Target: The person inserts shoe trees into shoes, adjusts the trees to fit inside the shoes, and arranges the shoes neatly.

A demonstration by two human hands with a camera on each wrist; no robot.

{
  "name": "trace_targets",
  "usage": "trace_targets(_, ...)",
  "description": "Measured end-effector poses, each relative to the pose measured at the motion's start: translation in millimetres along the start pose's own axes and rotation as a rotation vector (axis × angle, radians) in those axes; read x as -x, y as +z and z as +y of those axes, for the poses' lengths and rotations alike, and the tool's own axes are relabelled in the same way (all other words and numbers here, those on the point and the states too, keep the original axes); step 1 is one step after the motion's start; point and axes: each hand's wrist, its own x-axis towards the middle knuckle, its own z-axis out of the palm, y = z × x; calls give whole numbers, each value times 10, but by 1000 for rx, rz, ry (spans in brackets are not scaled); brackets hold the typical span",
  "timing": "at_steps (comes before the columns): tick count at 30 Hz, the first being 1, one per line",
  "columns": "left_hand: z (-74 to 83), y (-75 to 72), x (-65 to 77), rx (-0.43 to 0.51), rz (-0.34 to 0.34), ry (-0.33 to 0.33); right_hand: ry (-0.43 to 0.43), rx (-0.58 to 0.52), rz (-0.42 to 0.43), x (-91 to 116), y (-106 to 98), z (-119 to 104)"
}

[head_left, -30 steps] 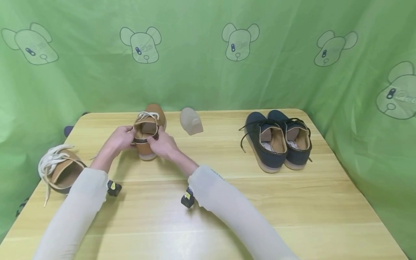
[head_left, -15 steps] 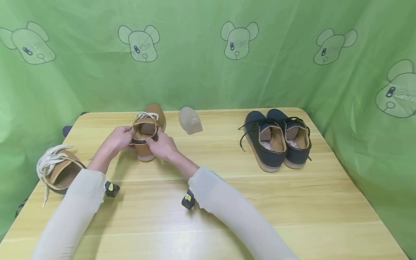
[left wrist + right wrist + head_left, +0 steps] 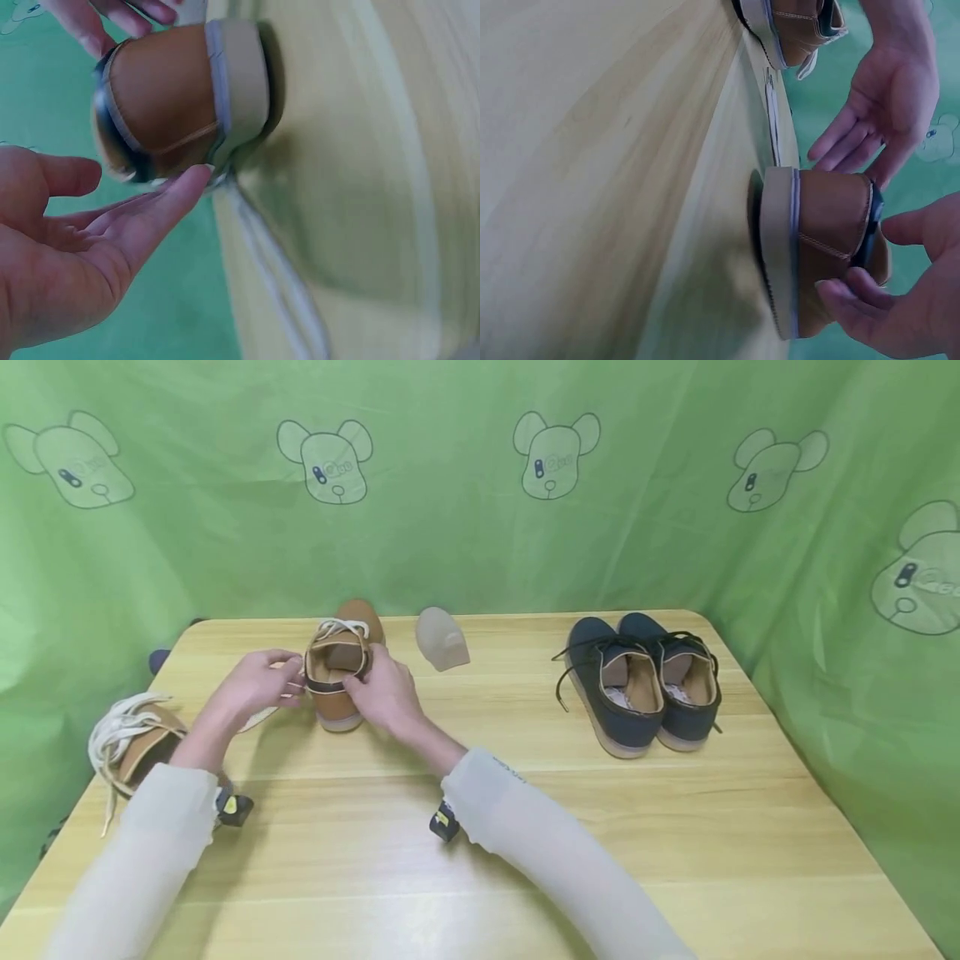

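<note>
A brown shoe (image 3: pixel 339 706) with white laces stands at the back left of the table, its heel toward me. My right hand (image 3: pixel 386 689) holds its collar at the right rear, thumb on the rim and fingers along the outer side, as the right wrist view also shows. To the shoe's left is my left hand (image 3: pixel 258 683), its fingers loosely bent and nothing in its grasp. In the left wrist view this hand (image 3: pixel 82 255) has its fingertips close beside the shoe (image 3: pixel 169 86); whether they touch is unclear. Under the left hand lies a pale flat piece (image 3: pixel 258 718), partly hidden.
Another brown shoe (image 3: pixel 142 743) with loose white laces sits at the left edge, partly behind my left arm. A beige rounded insert (image 3: pixel 441 639) lies right of the held shoe. Two dark blue shoes (image 3: pixel 630 693) stand at the right. Green cloth (image 3: pixel 465 552) hangs behind the table.
My left hand has let go of the shoe's left side and moved left, uncovering part of the pale flat piece. The right hand keeps its hold; the shoe has barely moved.
</note>
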Motion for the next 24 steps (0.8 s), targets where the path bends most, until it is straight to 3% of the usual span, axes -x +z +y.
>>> trace_targets(6,17,-248,182,-156,43,18,-113,-51,10,86,3,-171)
trace_targets(13,-59,-596,432,-352,201,17,-154,-35,-86,246,134,-399)
trace_targets(17,-178,-835,587,-405,288,-14,-137,-18,-134,318,235,-482)
trace_targets(24,-512,-1205,811,-421,424,-142,-156,19,-220,458,406,-621)
